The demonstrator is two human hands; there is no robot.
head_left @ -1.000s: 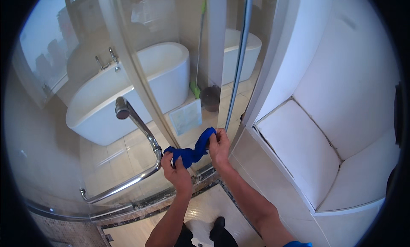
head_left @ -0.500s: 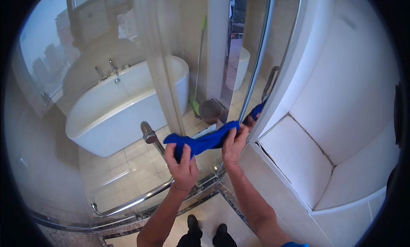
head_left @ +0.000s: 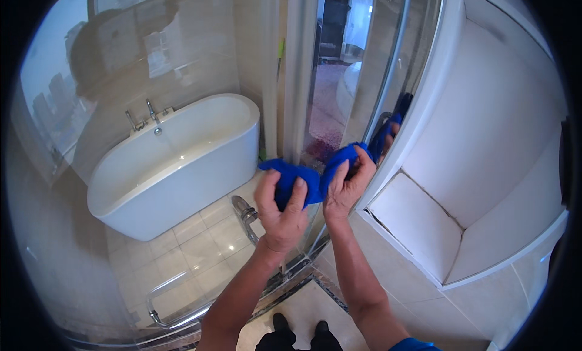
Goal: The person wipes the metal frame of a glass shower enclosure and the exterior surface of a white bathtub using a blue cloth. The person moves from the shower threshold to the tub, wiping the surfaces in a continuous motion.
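Observation:
A bunched blue cloth (head_left: 312,181) stretches between my two hands at the edge of the glass shower door. My left hand (head_left: 280,214) is closed on its left end, with the thumb and fingers pinching the folds. Gripping the other end is my right hand (head_left: 347,190), close to the metal-framed panel at the right. That panel reflects the cloth and some fingers. A chrome door handle (head_left: 245,211) is just left of my left hand. Part of the cloth's underside is hidden by my hands.
Behind the curved glass stands a white bathtub (head_left: 182,169) with a chrome tap (head_left: 151,110). A bent chrome bar (head_left: 182,317) runs low along the glass. To the right is a white recessed niche (head_left: 418,217). My shoes (head_left: 322,327) are on the tiled floor below.
Both hands have moved up and slightly right, and the cloth is more bunched, with my hands nearer each other. The door handle and glass edge now appear farther right against the tub.

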